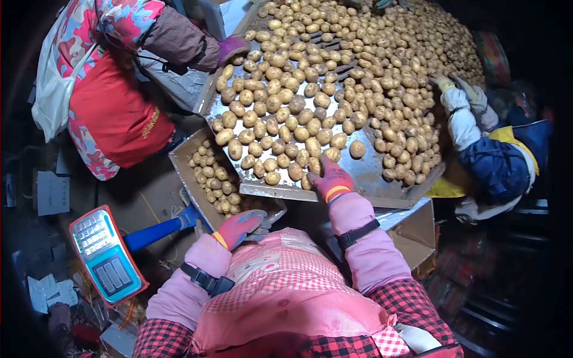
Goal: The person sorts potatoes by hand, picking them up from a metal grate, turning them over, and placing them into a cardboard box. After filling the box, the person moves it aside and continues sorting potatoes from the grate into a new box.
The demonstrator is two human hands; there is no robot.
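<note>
Scale (109, 255) at eight o'clock, co-worker in red (116, 107) at ten; potato box (184, 160) at nine, partly overhung by the worktop (371, 173); left hand (240, 228) at seven, loosely curled, hold unclear; potatoes (313, 146) at twelve, right hand (334, 180) part-open against them; person in blue (495, 164) at three

Potatoes (296, 105) lie on the table (375, 175), behind the box (185, 156).

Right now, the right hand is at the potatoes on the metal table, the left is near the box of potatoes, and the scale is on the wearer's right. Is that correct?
Not quite: the head view shows the scale on the wearer's left, not right. The right hand is at the potatoes on the metal table, the left hand near the box.
</note>
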